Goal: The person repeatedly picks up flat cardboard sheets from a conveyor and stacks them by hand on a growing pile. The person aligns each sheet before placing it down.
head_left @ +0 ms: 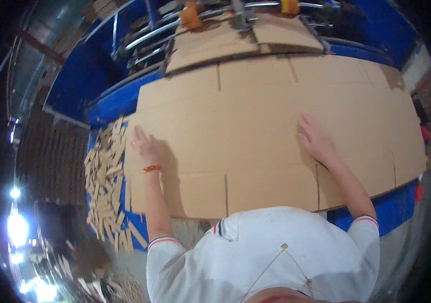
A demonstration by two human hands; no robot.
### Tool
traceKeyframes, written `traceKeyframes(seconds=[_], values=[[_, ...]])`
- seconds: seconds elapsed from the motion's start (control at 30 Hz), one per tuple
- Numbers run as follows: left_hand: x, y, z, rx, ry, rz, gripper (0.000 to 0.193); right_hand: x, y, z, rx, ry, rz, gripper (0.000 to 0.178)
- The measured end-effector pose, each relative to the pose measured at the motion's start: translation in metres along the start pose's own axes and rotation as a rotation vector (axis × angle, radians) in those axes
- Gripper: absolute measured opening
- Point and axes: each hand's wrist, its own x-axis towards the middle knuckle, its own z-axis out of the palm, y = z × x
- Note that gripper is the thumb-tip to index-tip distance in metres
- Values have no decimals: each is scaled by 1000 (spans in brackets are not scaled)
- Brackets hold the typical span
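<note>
A large flat cardboard sheet (256, 131) with slots cut along its near and far edges lies across the blue machine table. Near the sheet's left end, my left hand (146, 145) is over the board with its fingers spread; an orange bracelet circles the wrist. My right hand (316, 137) is over the board right of its middle, fingers stretched out and slightly blurred. Neither hand grips anything. Whether the palms press on the board or hover just above it, I cannot tell.
Many narrow cardboard offcuts (107, 184) are heaped on the blue table (395, 209) left of the sheet. Beyond the far edge, more cardboard pieces (215, 40) sit under metal rods (170, 33) with orange blocks (190, 17). More scraps litter the floor at the lower left.
</note>
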Motion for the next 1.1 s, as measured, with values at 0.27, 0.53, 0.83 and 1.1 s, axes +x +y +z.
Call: traceKeyframes(seconds=[0.27,0.53,0.83,1.1], values=[[-16,-86,-41,315,-362,-376,49,-16,-9,3,-102,128,-74,42],[39,-129,-77,-78,-527,-594,64,-18,-13,-4,-172,159,-78,38],[62,-77,-191,320,-57,-62,39,-20,-11,3,-140,168,-58,43],[-42,-6,-297,-2246,-574,60,88,-79,-31,-27,14,88,232,58]])
